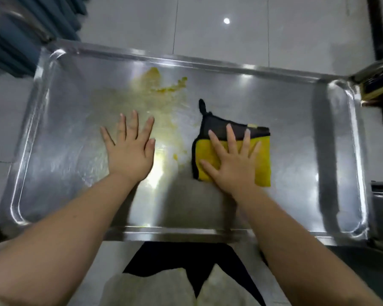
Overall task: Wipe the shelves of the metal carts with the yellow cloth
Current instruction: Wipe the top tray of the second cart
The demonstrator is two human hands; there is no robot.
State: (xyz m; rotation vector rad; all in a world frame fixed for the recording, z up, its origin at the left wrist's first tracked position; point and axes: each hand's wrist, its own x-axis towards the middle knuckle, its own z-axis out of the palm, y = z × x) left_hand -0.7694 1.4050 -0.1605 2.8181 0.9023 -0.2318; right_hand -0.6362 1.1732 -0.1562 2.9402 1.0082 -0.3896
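Observation:
The top shelf of a metal cart [285,120] fills the view, a shiny steel tray with a raised rim. A yellow smear [161,89] spreads across its middle and far side. The yellow cloth [263,160], folded with a black backing and a black loop, lies flat right of the smear. My right hand [232,160] presses flat on the cloth with fingers spread. My left hand [131,149] rests flat on the bare metal just left of the smear, fingers straight.
Grey floor tiles [219,29] lie beyond the cart. A dark blue ribbed object [13,40] stands at the far left. Part of another metal cart [378,85] shows at the right edge. My legs are visible below the near rim.

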